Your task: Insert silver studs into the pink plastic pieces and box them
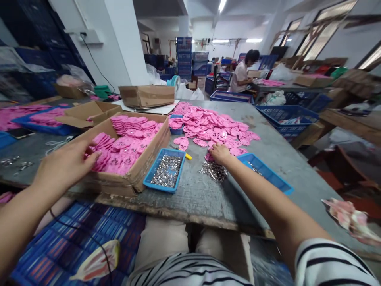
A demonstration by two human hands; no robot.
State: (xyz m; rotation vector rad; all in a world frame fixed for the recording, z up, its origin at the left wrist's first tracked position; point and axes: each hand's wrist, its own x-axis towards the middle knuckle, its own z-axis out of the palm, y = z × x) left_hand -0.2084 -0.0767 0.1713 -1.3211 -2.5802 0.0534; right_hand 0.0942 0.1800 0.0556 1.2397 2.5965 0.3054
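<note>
Rows of pink flat pieces (pixel 125 149) fill an open cardboard box (pixel 119 184) at the left. My left hand (pixel 67 161) is at the box's left side, fingers curled around pink pieces at the edge of the rows. A loose heap of pink pieces (pixel 208 123) lies on the grey table (pixel 190 190). My right hand (pixel 219 153) touches the near edge of that heap, its fingers bent down; what is under the fingertips is hidden. Just below it is a pile of small metal parts (pixel 214 171). A blue tray (pixel 164 190) of metal parts stands beside the box.
Another blue tray (pixel 276 183) lies under my right forearm. A yellow-handled tool (pixel 188 156) is near the first tray. Behind the box are open cartons (pixel 147 96). A person (pixel 240 75) sits at a far table. Blue crates (pixel 285 115) stand right of my table.
</note>
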